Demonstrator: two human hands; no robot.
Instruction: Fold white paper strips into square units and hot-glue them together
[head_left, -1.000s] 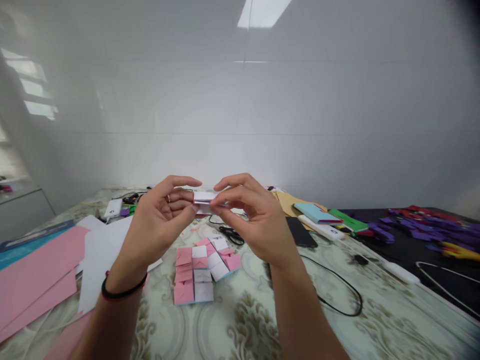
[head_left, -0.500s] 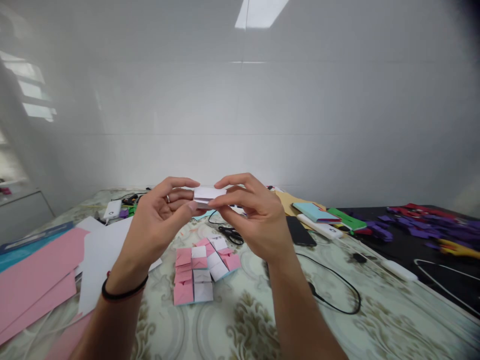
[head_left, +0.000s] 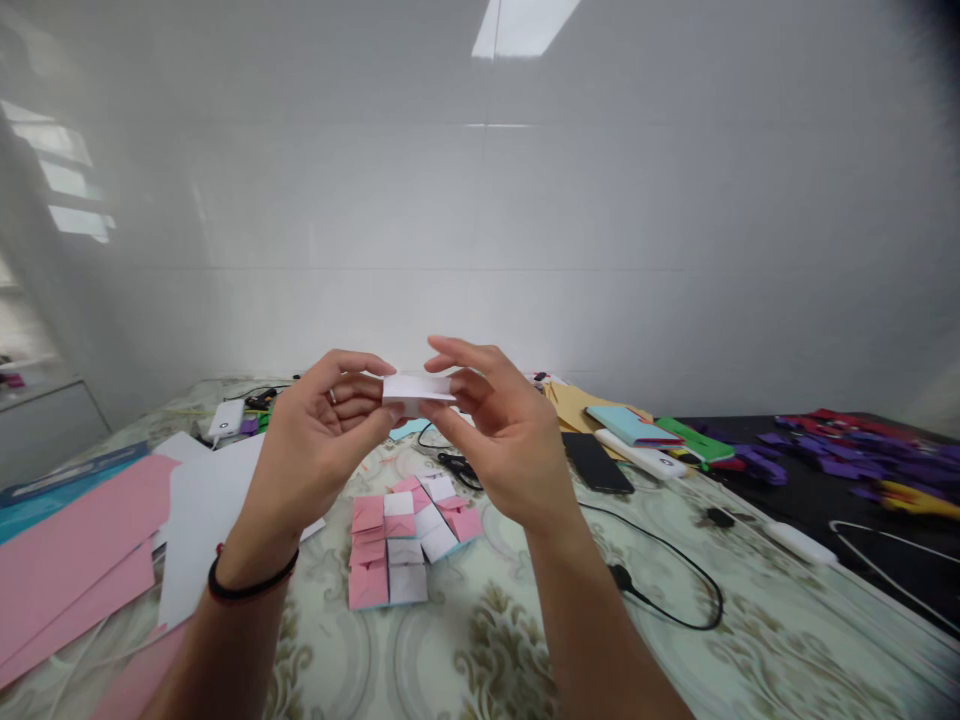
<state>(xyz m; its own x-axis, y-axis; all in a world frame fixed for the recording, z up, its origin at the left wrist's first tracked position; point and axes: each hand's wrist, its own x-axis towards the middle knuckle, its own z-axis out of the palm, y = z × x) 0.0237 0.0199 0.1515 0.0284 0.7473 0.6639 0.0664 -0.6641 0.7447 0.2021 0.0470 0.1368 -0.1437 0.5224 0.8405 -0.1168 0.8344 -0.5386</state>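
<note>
A small piece of folded white paper [head_left: 417, 390] is held up between my two hands, above the table. My left hand [head_left: 319, 425] pinches its left end between thumb and fingers. On the other end, my right hand [head_left: 506, 430] grips with thumb below and fingers behind, its index finger raised off the paper. Beneath them on the patterned tablecloth [head_left: 420, 670] lies a cluster of folded pink and white paper pieces [head_left: 388, 550], some with light blue edges.
Pink sheets [head_left: 75, 540] and white sheets [head_left: 202, 510] lie at the left, near a white power bank [head_left: 226, 419]. To the right are a black phone [head_left: 598, 462], a black cable [head_left: 675, 550], a light blue notebook [head_left: 631, 424] and purple scraps [head_left: 847, 445] on a black surface.
My right index finger has lifted from the paper's top edge and extended. The upper flap of the folded paper now lies lower, closing the gap seen before.
</note>
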